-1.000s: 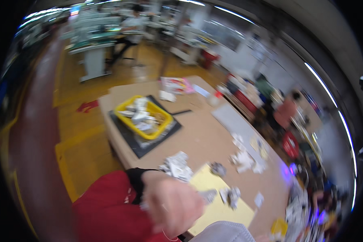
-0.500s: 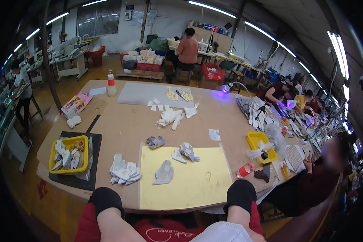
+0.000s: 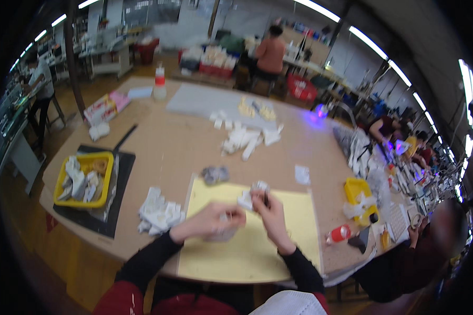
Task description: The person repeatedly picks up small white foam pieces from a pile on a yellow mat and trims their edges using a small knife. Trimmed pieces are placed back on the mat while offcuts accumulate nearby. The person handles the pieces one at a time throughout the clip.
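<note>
Both hands met over the mat [image 3: 278, 247] at the table's [image 3: 184, 147] near edge. Left of the mat lay a stack of pieces [image 3: 158, 214]; farther left, a tray [image 3: 86, 178] sat on a board [image 3: 122, 178]. Behind the mat lay a crumpled scrap [image 3: 215, 174].

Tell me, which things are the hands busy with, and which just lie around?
In use: left hand, right hand, small white piece, yellow mat.
Lying about: yellow tray, white pile, grey scrap, red-capped bottle.
</note>
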`<state>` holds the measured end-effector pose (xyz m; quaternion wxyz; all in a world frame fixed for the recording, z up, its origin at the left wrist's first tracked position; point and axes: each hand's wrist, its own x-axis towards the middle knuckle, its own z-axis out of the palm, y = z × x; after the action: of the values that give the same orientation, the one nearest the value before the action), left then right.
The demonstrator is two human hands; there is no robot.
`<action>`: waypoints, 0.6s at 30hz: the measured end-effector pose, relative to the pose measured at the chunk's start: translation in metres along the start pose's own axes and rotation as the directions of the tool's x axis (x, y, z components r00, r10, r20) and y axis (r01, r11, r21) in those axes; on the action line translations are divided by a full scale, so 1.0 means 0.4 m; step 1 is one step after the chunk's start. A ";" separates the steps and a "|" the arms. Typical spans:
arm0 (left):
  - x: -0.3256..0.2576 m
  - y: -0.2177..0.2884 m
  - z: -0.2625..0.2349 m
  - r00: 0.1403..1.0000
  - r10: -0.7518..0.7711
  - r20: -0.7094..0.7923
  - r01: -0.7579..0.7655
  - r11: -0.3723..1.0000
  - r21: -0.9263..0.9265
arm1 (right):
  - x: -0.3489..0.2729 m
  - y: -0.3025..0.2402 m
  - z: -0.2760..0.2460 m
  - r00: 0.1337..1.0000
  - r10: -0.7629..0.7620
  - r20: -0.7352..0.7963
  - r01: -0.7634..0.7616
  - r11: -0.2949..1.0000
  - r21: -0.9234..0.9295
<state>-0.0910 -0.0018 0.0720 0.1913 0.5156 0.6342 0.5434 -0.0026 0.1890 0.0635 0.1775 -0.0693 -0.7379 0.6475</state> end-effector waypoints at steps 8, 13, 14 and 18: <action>-0.011 -0.124 0.023 0.989 -0.136 -0.055 0.147 0.906 0.396 | 0.003 0.055 -0.055 1.000 0.020 0.006 -0.019 0.989 -0.147; -0.011 -0.129 0.015 0.962 -0.270 -0.028 0.270 0.943 0.193 | -0.008 0.039 -0.041 0.996 0.085 0.031 -0.076 0.971 -0.225; -0.012 -0.123 0.012 0.967 -0.247 -0.066 0.255 0.936 0.241 | -0.010 0.042 -0.039 0.997 0.074 0.035 -0.065 0.974 -0.218; -0.023 -0.071 0.002 0.967 -0.251 -0.045 0.246 0.869 0.430 | -0.018 0.050 -0.036 0.999 0.018 0.045 -0.006 0.968 -0.252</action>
<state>-0.0993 -0.0057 0.0438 0.1442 0.4625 0.7987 0.3569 0.0067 0.2032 0.0442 0.1461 -0.0807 -0.8175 0.5511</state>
